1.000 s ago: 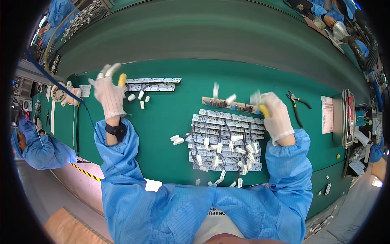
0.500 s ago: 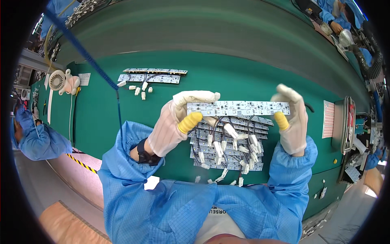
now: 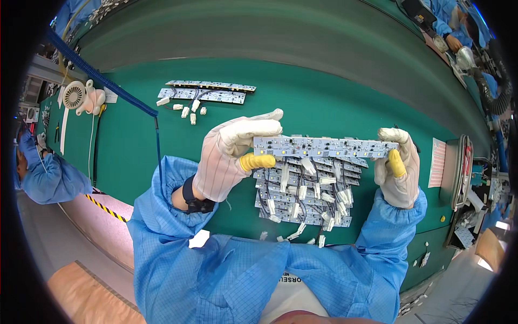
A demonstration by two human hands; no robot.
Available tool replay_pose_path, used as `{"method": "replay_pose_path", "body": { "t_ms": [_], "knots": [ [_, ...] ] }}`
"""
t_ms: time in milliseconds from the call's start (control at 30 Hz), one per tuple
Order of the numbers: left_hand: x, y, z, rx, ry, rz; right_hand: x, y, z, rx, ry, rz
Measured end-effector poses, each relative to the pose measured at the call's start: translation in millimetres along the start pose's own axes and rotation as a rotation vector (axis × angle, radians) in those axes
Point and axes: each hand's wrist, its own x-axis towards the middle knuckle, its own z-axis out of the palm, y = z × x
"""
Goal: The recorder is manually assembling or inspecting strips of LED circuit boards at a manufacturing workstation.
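Note:
A long white LED circuit board (image 3: 324, 147) is held up level between both gloved hands. My left hand (image 3: 232, 146) pinches its left end, with a yellow finger cot on the thumb in front and the fingers behind. At the right end, my right hand (image 3: 400, 162) grips the board the same way, its thumb also in a yellow cot. Below and behind the held board lies a stack of similar boards (image 3: 280, 206), overlapping in rows. Dark wires with white plug connectors (image 3: 326, 197) spread across that stack.
Two more boards (image 3: 216, 96) with wired connectors lie at the far left on the green mat (image 3: 135, 140). A small white fan (image 3: 75, 95) stands at left, near a hanging blue coiled cord (image 3: 102, 73). At right are a printed sheet (image 3: 437, 162) and a metal tray (image 3: 459, 173). Co-workers sit beyond.
The held board has tilted slightly, its right end lower, and moved a little to the right. My right hand has shifted right and down; its fingers have closed in on the board's end.

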Motion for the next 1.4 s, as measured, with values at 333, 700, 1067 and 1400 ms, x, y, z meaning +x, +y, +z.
{"method": "replay_pose_path", "body": {
  "t_ms": [333,700,1067,1400],
  "knots": [
    [0,11,0,-0.011,0.032,-0.099,-1,-3,-2,0.035,-0.023,0.090],
    [0,8,-3,0.063,0.016,-0.003,-2,-1,-4,0.084,-0.075,0.022],
    [-1,4,-1,0.028,0.029,0.013,-1,2,-7,0.070,-0.068,-0.007],
    [-2,3,-5,0.073,0.012,0.058,0,-1,-8,0.100,-0.084,0.112]
  ]
}}
